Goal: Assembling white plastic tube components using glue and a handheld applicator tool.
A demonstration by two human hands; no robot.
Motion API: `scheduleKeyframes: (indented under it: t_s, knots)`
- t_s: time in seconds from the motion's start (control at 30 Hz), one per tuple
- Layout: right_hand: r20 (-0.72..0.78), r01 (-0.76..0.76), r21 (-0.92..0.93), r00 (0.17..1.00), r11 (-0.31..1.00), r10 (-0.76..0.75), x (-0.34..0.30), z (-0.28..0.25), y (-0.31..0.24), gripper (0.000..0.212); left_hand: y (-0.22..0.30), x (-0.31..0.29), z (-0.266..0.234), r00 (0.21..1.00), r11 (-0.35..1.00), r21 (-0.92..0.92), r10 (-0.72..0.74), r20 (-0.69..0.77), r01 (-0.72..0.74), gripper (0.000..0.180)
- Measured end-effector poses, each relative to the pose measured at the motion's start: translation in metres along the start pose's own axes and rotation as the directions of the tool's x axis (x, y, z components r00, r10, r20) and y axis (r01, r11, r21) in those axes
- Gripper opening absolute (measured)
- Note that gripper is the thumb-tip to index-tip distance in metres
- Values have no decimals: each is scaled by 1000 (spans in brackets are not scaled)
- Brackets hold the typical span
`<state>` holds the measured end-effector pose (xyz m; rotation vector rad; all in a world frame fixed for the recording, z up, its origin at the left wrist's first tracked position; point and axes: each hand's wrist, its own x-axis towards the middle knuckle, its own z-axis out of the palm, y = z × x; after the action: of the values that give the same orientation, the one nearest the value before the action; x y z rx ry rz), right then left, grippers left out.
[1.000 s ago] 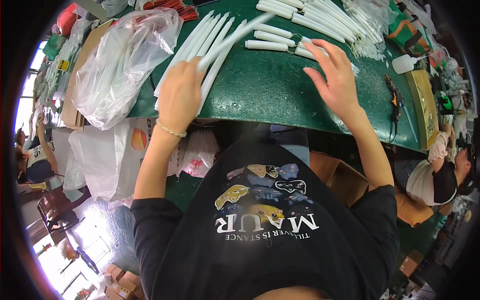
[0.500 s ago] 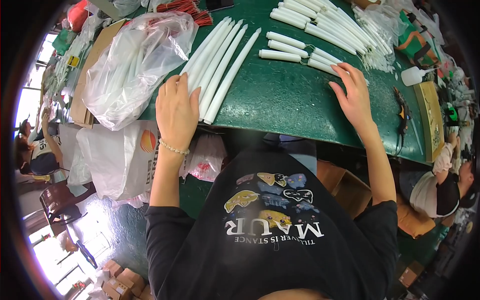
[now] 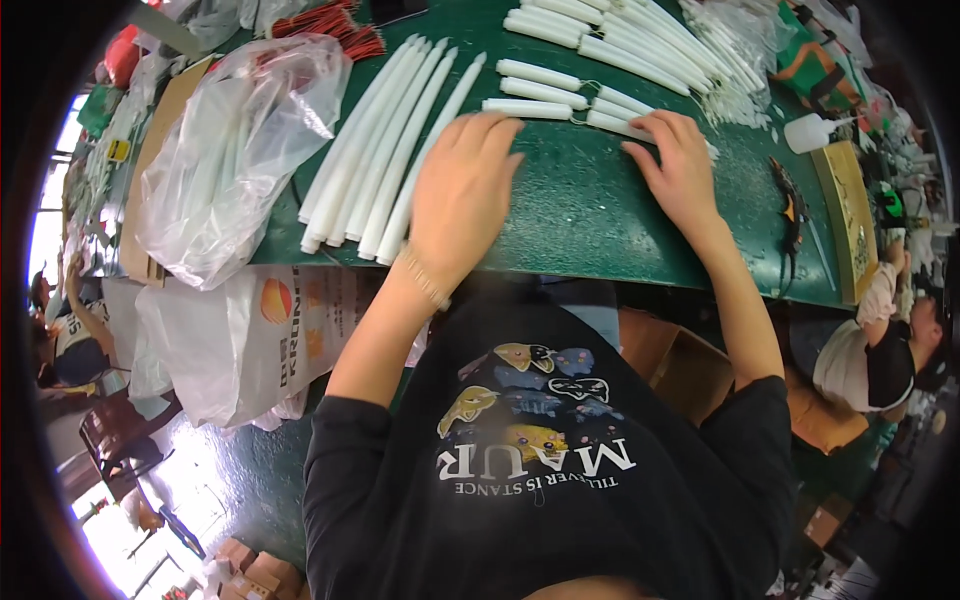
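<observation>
My left hand (image 3: 462, 190), a beaded bracelet on its wrist, hovers over the green table with fingers stretched and thumb apart. Its fingertips are close to the left ends of a few short white tubes (image 3: 540, 84) joined by thin wires. My right hand (image 3: 680, 170) is at the near right tube (image 3: 615, 124) of this group, fingers bent over its right part and thumb apart; whether it touches the tube I cannot tell. Left of my left hand lie several long white taper candles (image 3: 375, 150) with pointed flame-shaped tips.
A clear plastic bag (image 3: 235, 170) of white sticks lies at the left. More white tubes (image 3: 640, 55) with loose wires fill the far side. At the right are a squeeze bottle (image 3: 808, 133), a dark tool (image 3: 790, 215) and a wooden box (image 3: 850, 215). Other people sit at both sides.
My left hand has left the long candles and moved right and farther out, toward the short tubes. My right hand stays by the near right tube. The whole view has shifted a little.
</observation>
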<state>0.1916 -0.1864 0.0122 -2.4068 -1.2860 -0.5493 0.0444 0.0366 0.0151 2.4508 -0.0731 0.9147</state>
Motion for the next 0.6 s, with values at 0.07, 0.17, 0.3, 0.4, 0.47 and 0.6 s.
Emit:
scheduleKeyframes:
  t_s: [0.07,0.17,0.3,0.4,0.47,0.6]
  knots:
    - [-30,33,-14,999,999,-34,6,5,-3,25,-4,22,28,998,997,54,49,43,-51,26]
    - [-15,39,-31,999,999,-40,10,10,-5,26,-12,37,52,989,957,280,31,142,-71,26]
    - [-27,46,-11,999,999,-46,12,19,-1,25,-23,43,61,976,956,263,73,204,-127,20]
    - [-64,123,52,991,991,-120,10,17,-3,22,-23,37,55,970,979,151,105,220,-140,17]
    - [-40,90,105,995,990,-86,5,14,-6,22,-17,31,50,970,987,80,119,211,-139,17]
    - [24,10,176,1000,984,-15,-3,4,-14,19,-3,23,36,961,994,-112,38,274,-7,12]
